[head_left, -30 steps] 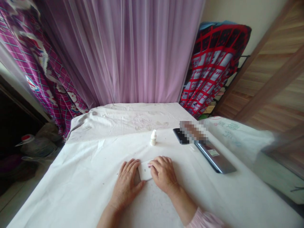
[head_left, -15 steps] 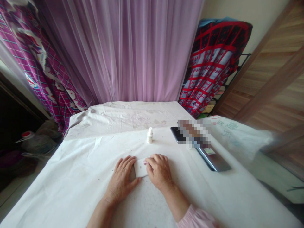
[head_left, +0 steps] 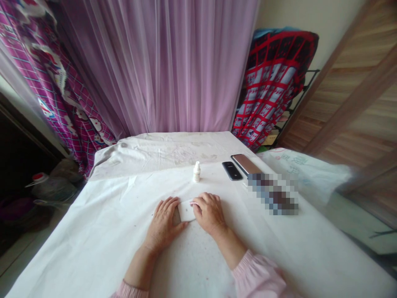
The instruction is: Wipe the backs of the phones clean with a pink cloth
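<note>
A flat white rectangular thing [head_left: 186, 210] with a small grey mark lies on the white cloth [head_left: 102, 231] between my hands; it looks like the back of a phone, but I cannot be sure. My left hand [head_left: 163, 219] grips its left end, fingers at the far corner and thumb along the near edge. Over its right end, my right hand [head_left: 210, 212] is closed, pinching a small pale pink-white piece [head_left: 194, 203] against the surface. Most of that piece is hidden by the fingers. Beyond the hands stands a small white dropper bottle [head_left: 197, 172], upright.
To the right lie a dark phone [head_left: 232, 171] and a rose-gold phone [head_left: 246, 164], with a pixelated patch beside them. A translucent plastic bag [head_left: 310, 169] hangs at the table's right edge. Purple curtains [head_left: 186, 66] close off the far side.
The view has shifted slightly, and more of both pink sleeves shows. Both hands stay at the white rectangle; the right hand keeps its pinch. The pixelated patch has moved, uncovering the rose-gold phone.
</note>
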Demonstrator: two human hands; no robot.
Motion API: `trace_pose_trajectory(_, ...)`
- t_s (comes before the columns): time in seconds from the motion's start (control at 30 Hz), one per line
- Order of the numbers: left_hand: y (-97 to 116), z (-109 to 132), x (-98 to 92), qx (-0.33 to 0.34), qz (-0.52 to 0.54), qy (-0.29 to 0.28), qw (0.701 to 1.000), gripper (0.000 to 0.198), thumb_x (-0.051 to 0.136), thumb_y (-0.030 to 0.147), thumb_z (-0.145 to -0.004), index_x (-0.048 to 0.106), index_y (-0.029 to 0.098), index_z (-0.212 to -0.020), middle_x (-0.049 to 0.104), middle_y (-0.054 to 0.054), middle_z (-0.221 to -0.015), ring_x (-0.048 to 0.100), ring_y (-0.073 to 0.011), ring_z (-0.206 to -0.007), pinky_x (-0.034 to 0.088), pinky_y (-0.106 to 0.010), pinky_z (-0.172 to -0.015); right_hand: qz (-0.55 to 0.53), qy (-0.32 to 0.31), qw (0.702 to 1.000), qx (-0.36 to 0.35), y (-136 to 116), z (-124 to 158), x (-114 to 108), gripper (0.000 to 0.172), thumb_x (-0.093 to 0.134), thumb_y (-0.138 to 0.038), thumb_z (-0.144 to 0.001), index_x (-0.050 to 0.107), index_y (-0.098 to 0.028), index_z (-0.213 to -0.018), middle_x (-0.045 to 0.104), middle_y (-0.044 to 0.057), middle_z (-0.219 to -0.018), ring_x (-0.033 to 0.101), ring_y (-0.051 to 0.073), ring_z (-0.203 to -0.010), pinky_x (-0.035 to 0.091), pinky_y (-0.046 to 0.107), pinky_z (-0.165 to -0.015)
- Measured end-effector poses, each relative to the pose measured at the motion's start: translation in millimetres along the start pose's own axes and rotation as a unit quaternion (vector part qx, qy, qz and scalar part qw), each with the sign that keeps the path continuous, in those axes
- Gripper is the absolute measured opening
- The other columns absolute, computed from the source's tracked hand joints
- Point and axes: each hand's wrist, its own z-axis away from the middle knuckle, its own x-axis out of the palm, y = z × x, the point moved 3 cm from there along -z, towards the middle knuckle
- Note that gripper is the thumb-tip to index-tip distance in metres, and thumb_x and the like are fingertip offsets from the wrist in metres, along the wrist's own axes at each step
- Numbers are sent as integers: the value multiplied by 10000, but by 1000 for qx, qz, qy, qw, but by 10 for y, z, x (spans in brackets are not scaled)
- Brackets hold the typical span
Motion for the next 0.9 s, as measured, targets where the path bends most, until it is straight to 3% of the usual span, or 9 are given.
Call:
trace_pose_trajectory(0.37,-14,0,-5,-1,16,-16,1000,560,647,448,-799,476,214,-1278,532,-126,-1360,442,-310,-1298,322,-552,-1082,68,-9,995,69,23,-45,-112,167,565,-184,-876,715,-256,-889,625,30,-831,503,167,-814,248,321,-770)
trace_pose_trajectory(0.9,-5,-27,-12,-12,29,-41,999,556,657,460,-802,492,214,-1274,545,-122,-1351,443,-302,-1300,303,-554,-1093,18,-54,998,-29,-296,-119,63,170,516,-230,-926,678,-263,-889,610,17,-867,484,169,-877,258,334,-844)
